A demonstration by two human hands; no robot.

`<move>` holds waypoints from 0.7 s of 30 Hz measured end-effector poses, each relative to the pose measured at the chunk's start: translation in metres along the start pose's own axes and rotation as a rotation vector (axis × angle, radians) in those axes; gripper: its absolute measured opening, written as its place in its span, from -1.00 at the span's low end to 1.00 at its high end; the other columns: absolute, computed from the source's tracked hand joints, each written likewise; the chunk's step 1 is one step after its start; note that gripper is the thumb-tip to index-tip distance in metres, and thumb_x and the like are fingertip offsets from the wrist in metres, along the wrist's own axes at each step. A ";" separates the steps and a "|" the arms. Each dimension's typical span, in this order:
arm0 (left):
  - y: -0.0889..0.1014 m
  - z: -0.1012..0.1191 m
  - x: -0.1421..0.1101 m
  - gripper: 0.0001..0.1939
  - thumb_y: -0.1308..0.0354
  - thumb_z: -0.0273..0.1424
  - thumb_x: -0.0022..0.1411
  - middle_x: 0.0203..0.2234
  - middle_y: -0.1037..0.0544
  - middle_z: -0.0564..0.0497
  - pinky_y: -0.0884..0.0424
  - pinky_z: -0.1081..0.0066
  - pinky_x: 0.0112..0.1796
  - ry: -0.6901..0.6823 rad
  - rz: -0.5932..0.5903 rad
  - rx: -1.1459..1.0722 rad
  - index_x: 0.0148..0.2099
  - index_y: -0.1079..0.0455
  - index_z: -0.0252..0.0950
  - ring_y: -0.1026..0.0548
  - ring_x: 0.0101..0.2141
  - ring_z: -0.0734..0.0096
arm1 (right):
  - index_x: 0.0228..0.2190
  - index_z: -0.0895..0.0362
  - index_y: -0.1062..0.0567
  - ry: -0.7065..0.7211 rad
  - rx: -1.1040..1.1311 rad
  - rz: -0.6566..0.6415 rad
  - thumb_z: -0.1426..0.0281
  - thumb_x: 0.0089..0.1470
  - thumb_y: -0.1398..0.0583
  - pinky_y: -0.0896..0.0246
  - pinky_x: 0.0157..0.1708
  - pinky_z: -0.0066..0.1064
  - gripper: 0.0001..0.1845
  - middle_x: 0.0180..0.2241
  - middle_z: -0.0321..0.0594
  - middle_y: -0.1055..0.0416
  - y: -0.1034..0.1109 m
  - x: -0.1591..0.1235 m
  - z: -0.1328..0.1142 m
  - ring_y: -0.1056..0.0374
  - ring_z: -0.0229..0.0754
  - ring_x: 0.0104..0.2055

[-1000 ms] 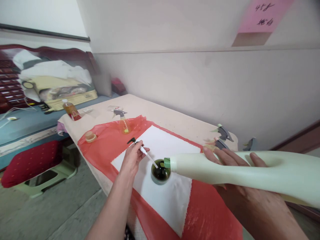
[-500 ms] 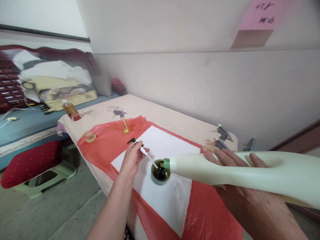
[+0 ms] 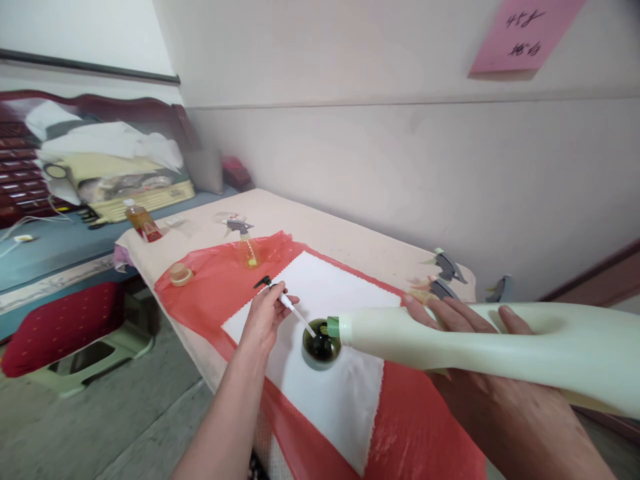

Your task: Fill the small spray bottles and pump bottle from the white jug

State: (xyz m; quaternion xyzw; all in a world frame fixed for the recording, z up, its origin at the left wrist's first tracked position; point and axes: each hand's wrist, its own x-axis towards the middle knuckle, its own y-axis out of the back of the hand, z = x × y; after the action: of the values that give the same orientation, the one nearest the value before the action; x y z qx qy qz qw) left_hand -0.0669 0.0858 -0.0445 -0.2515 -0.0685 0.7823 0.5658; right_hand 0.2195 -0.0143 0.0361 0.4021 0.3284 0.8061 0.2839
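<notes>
My right hand (image 3: pixel 480 373) is wrapped round a large cream plastic jug (image 3: pixel 500 343), held on its side with its green neck over a small dark round container (image 3: pixel 321 345). That container stands on a white cloth (image 3: pixel 340 400) laid over a red plastic sheet (image 3: pixel 210 280). My left hand (image 3: pixel 265 317) pinches a pump head with a black top and a white tube (image 3: pixel 295 310); the tube's tip points at the container's rim.
A small spray bottle of yellow liquid (image 3: pixel 247 245), a tape roll (image 3: pixel 180 273) and an orange-liquid bottle (image 3: pixel 141 221) stand farther along the table. Grey spray triggers (image 3: pixel 447 267) lie near the wall. A red stool (image 3: pixel 65 327) is at the left.
</notes>
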 end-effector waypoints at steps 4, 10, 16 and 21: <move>-0.001 0.001 -0.001 -0.68 -0.31 -0.18 0.05 -0.53 -0.60 -0.12 -0.40 0.44 -0.34 0.001 0.006 0.006 -0.31 -0.38 -0.32 -0.54 -0.43 0.38 | 0.26 0.09 -0.17 -0.012 0.006 -0.046 0.60 0.17 0.04 0.05 0.22 0.26 -0.37 0.25 0.02 -0.22 0.003 0.000 -0.001 -0.14 0.13 0.29; -0.001 0.001 -0.002 -0.70 -0.30 -0.19 0.06 -0.53 -0.60 -0.12 -0.41 0.43 -0.33 -0.003 0.008 -0.002 -0.31 -0.38 -0.32 -0.55 -0.41 0.37 | 0.27 0.09 -0.16 -0.005 -0.025 -0.052 0.61 0.19 0.06 0.10 0.25 0.24 -0.37 0.27 0.00 -0.20 0.004 0.001 -0.001 -0.08 0.10 0.32; 0.000 0.000 0.000 -0.70 -0.30 -0.20 0.07 -0.53 -0.60 -0.13 -0.41 0.43 -0.33 -0.004 0.006 -0.006 -0.31 -0.37 -0.32 -0.55 -0.41 0.36 | 0.28 0.10 -0.13 -0.013 -0.017 -0.056 0.62 0.20 0.08 0.08 0.25 0.25 -0.36 0.28 0.00 -0.18 0.005 0.000 -0.003 -0.09 0.11 0.32; 0.000 -0.001 0.001 -0.69 -0.30 -0.19 0.07 -0.53 -0.60 -0.13 -0.42 0.43 -0.31 -0.010 0.003 -0.001 -0.31 -0.38 -0.32 -0.55 -0.39 0.36 | 0.29 0.08 -0.11 -0.022 -0.001 -0.060 0.62 0.19 0.06 0.10 0.26 0.25 -0.34 0.28 -0.01 -0.18 0.007 0.001 -0.003 -0.09 0.11 0.32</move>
State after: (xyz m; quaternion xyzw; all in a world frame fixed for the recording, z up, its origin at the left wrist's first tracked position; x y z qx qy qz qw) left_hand -0.0670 0.0864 -0.0453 -0.2480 -0.0712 0.7844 0.5641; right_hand 0.2149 -0.0185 0.0402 0.4009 0.3369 0.7930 0.3115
